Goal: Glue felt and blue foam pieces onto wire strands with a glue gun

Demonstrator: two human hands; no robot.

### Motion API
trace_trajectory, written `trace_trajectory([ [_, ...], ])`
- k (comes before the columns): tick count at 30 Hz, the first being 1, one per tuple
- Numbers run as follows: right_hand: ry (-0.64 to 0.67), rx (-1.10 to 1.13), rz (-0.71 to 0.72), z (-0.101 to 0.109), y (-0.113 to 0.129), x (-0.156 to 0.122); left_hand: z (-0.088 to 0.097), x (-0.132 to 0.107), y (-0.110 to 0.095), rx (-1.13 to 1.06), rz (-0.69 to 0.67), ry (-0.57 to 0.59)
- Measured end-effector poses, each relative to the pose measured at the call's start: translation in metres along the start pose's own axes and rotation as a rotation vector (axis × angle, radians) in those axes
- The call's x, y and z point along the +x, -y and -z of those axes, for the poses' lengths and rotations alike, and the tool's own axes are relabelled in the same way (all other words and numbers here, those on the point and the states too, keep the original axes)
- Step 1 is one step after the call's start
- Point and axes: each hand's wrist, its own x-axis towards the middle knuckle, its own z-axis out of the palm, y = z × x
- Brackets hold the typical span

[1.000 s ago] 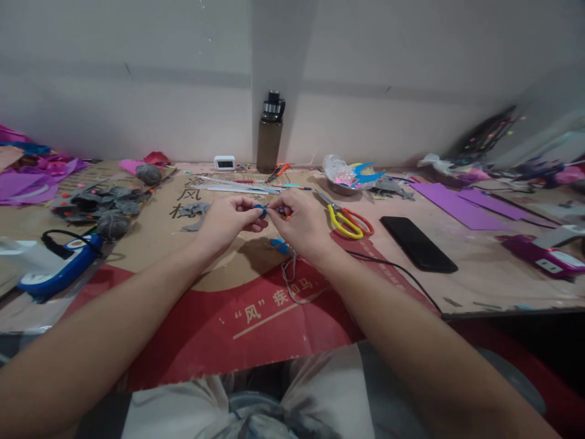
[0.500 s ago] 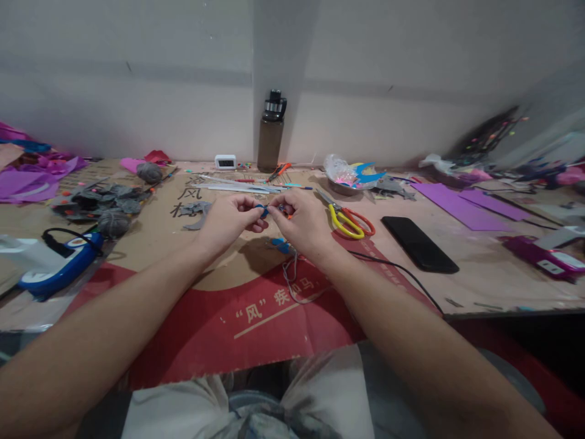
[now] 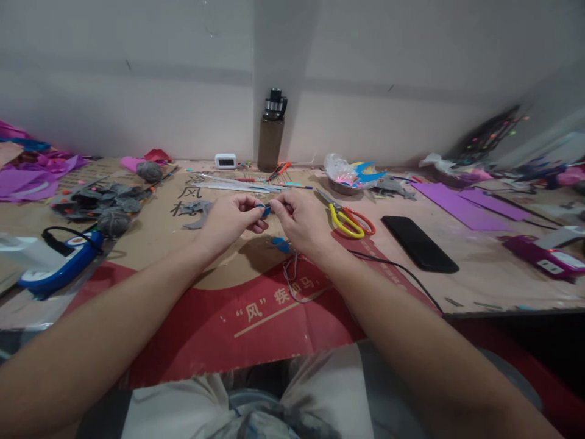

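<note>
Between my two hands is a small blue piece (image 3: 264,209), perhaps felt, too small to make out fully. My left hand (image 3: 240,214) pinches it between thumb and fingers. My right hand (image 3: 297,213) is closed at the piece's right edge, its fingertips pressed together; whether it grips the piece or something finer is hidden. Below the right hand another blue piece (image 3: 280,245) lies on the cardboard sheet (image 3: 274,329), with a thin grey thread (image 3: 289,277) looping beside it. Yellow and orange-handled scissors (image 3: 346,221) lie just right of my right hand.
A black phone (image 3: 419,244) and purple sheets (image 3: 461,206) lie to the right. A dark bottle (image 3: 271,137) and white clock (image 3: 225,161) stand at the wall. Grey yarn balls (image 3: 114,224) and a blue power strip (image 3: 61,268) are at left. A bowl (image 3: 346,186) sits behind the scissors.
My right hand's fingertips have shifted slightly to the right and up, leaving more of the blue piece showing. My left hand stays almost where it was.
</note>
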Motion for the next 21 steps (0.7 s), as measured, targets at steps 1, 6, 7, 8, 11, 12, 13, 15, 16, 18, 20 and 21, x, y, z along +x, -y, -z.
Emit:
trace_trajectory([
  [1,0.001,-0.004,-0.001,-0.0004,-0.0004,0.0001,-0.0002,-0.0002,-0.0003,0.001,-0.001,0.002],
  [6,0.004,-0.015,-0.020,-0.0020,-0.0018,0.0002,-0.0007,-0.0016,-0.0015,0.014,-0.004,0.021],
  [7,0.002,-0.018,-0.020,-0.0020,-0.0017,0.0001,-0.0007,-0.0019,-0.0017,0.020,-0.004,0.026],
  [8,0.001,-0.022,-0.018,-0.0019,-0.0015,0.0001,-0.0006,-0.0020,-0.0018,0.024,-0.005,0.031],
  [11,0.003,-0.024,-0.017,-0.0013,-0.0008,-0.0001,0.0000,-0.0018,-0.0015,0.032,-0.003,0.040],
  [12,0.004,-0.022,-0.019,-0.0010,-0.0007,-0.0002,0.0003,-0.0016,-0.0012,0.030,-0.003,0.039],
  [13,0.006,-0.019,-0.023,-0.0007,-0.0006,-0.0003,0.0006,-0.0013,-0.0008,0.029,-0.003,0.040],
  [15,0.009,-0.012,-0.033,-0.0002,-0.0003,-0.0004,0.0009,-0.0010,-0.0001,0.029,-0.005,0.040],
  [16,0.010,-0.007,-0.036,0.0001,-0.0002,-0.0005,0.0009,-0.0010,0.0003,0.028,-0.009,0.041],
  [18,0.010,0.008,-0.041,0.0005,0.0003,-0.0007,0.0006,-0.0010,0.0008,0.027,-0.015,0.044],
  [20,0.008,0.037,-0.055,0.0007,0.0006,-0.0008,0.0005,-0.0012,0.0011,0.022,-0.023,0.051],
  [21,0.008,0.059,-0.068,0.0005,0.0005,-0.0007,0.0005,-0.0012,0.0013,0.019,-0.028,0.056],
])
